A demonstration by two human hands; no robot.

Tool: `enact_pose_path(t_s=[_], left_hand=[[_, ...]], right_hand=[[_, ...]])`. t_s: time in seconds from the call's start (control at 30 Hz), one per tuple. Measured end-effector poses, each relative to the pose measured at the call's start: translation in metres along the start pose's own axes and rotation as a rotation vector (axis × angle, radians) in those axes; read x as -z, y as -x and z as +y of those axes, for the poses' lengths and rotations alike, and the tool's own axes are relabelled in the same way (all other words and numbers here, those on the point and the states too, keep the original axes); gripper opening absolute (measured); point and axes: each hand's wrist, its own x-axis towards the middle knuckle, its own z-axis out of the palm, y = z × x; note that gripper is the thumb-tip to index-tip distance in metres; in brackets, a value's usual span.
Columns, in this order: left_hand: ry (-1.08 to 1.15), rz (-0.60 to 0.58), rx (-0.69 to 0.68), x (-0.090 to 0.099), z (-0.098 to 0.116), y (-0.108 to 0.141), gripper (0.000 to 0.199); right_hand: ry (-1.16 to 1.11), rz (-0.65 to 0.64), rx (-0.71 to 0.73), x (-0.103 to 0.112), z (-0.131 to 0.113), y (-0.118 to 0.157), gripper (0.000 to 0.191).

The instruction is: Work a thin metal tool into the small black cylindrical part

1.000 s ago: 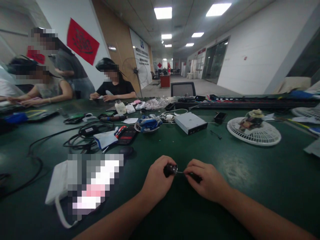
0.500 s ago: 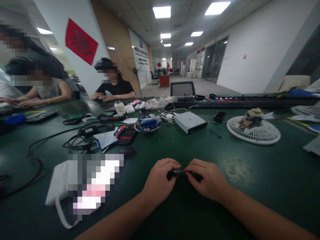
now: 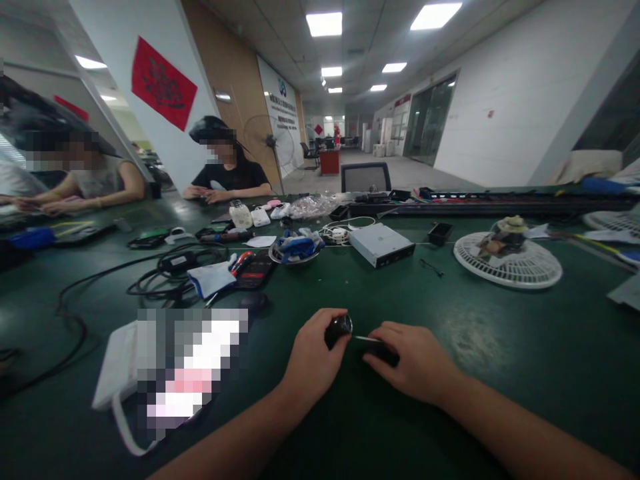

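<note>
My left hand is closed round a small dark cylinder, gripped between thumb and fingers, its shiny round end facing right. Its exact kind does not show. In my right hand is a screwdriver with a dark handle, its thin metal shaft pointing left. The shaft's tip lies close to the cylinder's lower edge and my left thumb; whether it touches cannot be made out. Both hands are low over the dark green tabletop. My right fingers partly hide the handle.
Left stand a pixelated lit screen, a white power strip and black cables. Ahead are a bowl with blue cloth, a grey disc drive and a white fan grille. People sit across the table.
The cylinder has tilted so its shiny end shows more, and the left hand shifted slightly left and up. More of the screwdriver's shaft is visible between the hands.
</note>
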Motion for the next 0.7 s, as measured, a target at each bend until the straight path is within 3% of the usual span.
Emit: enact_pose_path(t_s=[0.13, 0.33, 0.43, 0.53, 0.7], left_hand=[[0.008, 0.000, 0.011, -0.001, -0.004, 0.000, 0.037], [0.050, -0.054, 0.000, -0.001, -0.005, 0.000, 0.038], [0.058, -0.126, -0.041, 0.000, -0.001, 0.000, 0.036], [0.033, -0.197, -0.099, 0.001, 0.003, 0.000, 0.032], [-0.012, -0.231, -0.170, -0.001, 0.004, 0.004, 0.031]], right_hand=[[-0.064, -0.048, 0.064, -0.003, 0.003, 0.001, 0.014], [-0.196, 0.115, 0.049, -0.005, 0.006, 0.003, 0.009], [-0.268, 0.195, 0.070, -0.008, 0.010, 0.002, 0.019], [-0.334, 0.264, 0.126, -0.010, 0.015, 0.001, 0.015], [-0.308, 0.261, 0.183, -0.013, 0.019, 0.000, 0.017]])
